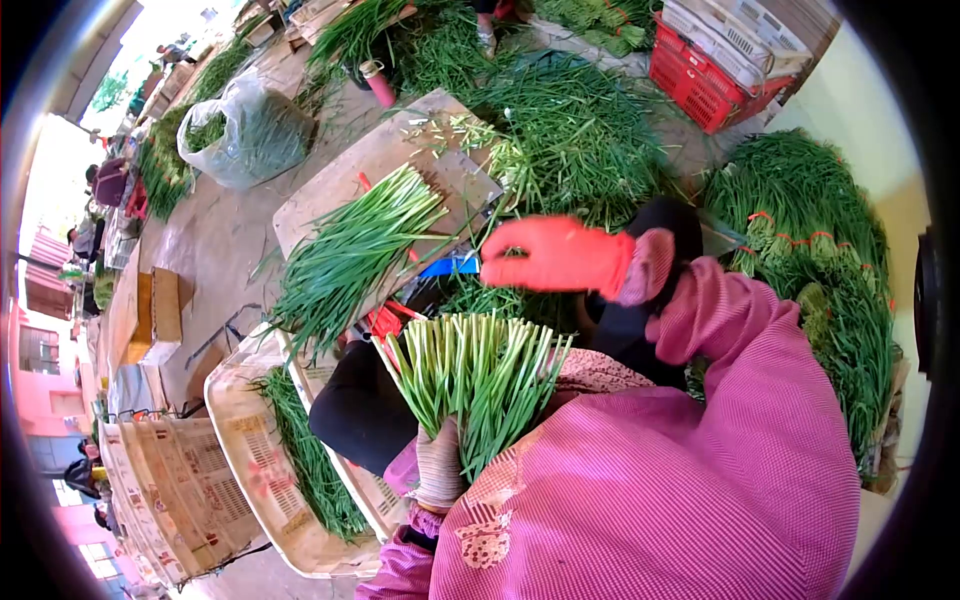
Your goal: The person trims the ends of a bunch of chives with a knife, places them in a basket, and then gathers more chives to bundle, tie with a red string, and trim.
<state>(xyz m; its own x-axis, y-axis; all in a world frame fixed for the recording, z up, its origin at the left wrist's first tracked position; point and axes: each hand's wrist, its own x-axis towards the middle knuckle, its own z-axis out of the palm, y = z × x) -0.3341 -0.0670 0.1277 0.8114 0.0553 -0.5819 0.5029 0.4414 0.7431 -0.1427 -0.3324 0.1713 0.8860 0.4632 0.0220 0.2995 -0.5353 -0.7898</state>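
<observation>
My left hand [438, 470], in a pale knitted glove, is wrapped round a thick bunch of garlic chives [480, 375] in front of my lap. The pale cut ends of the bunch fan out away from me. My right hand [555, 258], in an orange-red rubber glove, is stretched out beyond the bunch, with thumb and fingers apart and slightly blurred. Just past its fingertips is a blue object [450, 266] whose kind I cannot make out. Another pile of garlic chives [365, 250] lies on a wooden board [320, 205], next to red strips [383, 322].
A cream plastic crate [245, 450] with chives inside stands left of my knee. Loose chives [580, 120] heap up beyond the board. Tied bundles [800, 220] are stacked at right, below a red crate [695, 85]. A filled plastic bag [245, 135] and pink bottle [377, 83] stand farther off.
</observation>
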